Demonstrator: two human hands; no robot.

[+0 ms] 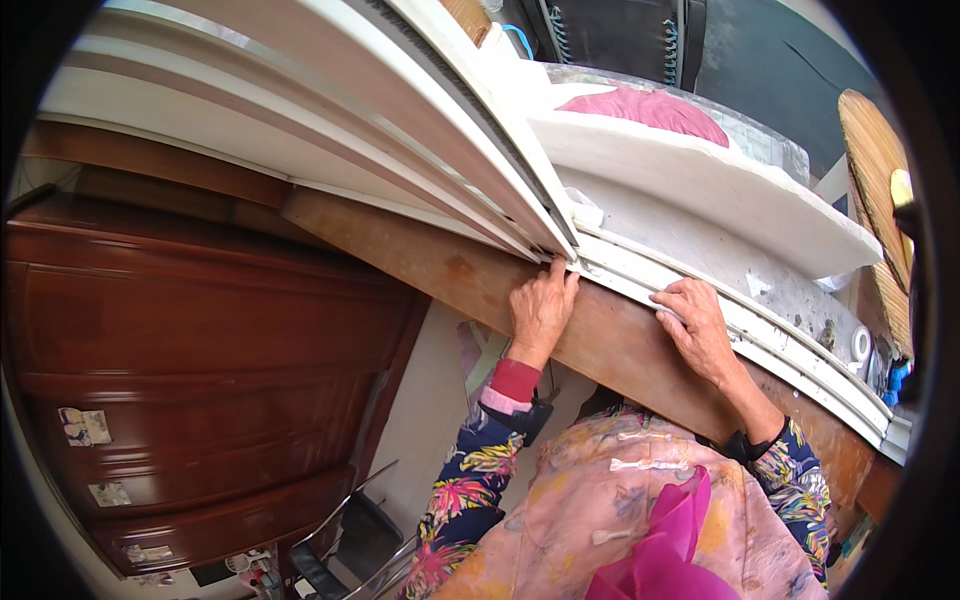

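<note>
My left hand (541,312) reaches to the lower corner of the white sliding window sash (480,190). Its index finger is stretched into the track there, with the thumb apart from it; the other fingers are partly hidden. Farther right, my right hand (697,328) rests at the inner edge of the white window track (640,277). Its fingers are bent toward the thumb around a small pale thing, too covered to name. Dark specks of dirt lie along the track. Beneath both hands runs the brown wooden sill (460,270), worn and stained in places.
Beyond the track is a grey ledge (700,235) with a white board (690,165) and a pink cloth (650,110). A white roll (861,343) and a wooden board (878,190) stand at right. At left are a reddish-brown cabinet (200,330) and a dark chair (365,535).
</note>
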